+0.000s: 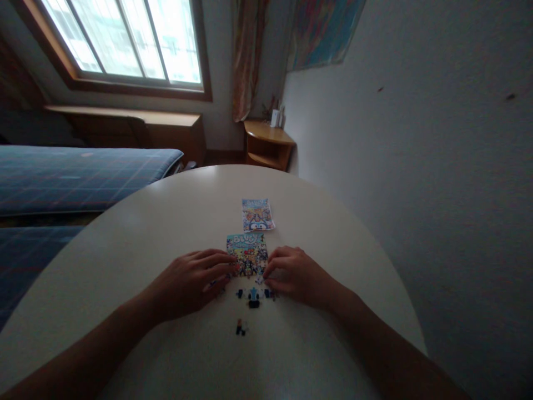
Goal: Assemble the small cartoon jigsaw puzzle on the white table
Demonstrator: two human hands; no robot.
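Observation:
On a round white table (166,233) lies a colourful printed leaflet (246,250), with a second small printed card (257,214) just beyond it. My left hand (191,280) rests on the table with fingers stretched flat, fingertips touching the leaflet's lower left edge. My right hand (291,275) is curled, its fingertips pinched at the leaflet's lower right corner over tiny pieces I cannot make out. A small block figure (254,295) in blue, white and black lies between the hands. A tiny separate block cluster (240,328) lies nearer to me.
A bed with a blue plaid cover (75,175) stands left of the table. A wooden corner shelf (268,144) and a low wooden cabinet (137,125) sit under the window (125,39). A white wall (416,139) runs close along the right.

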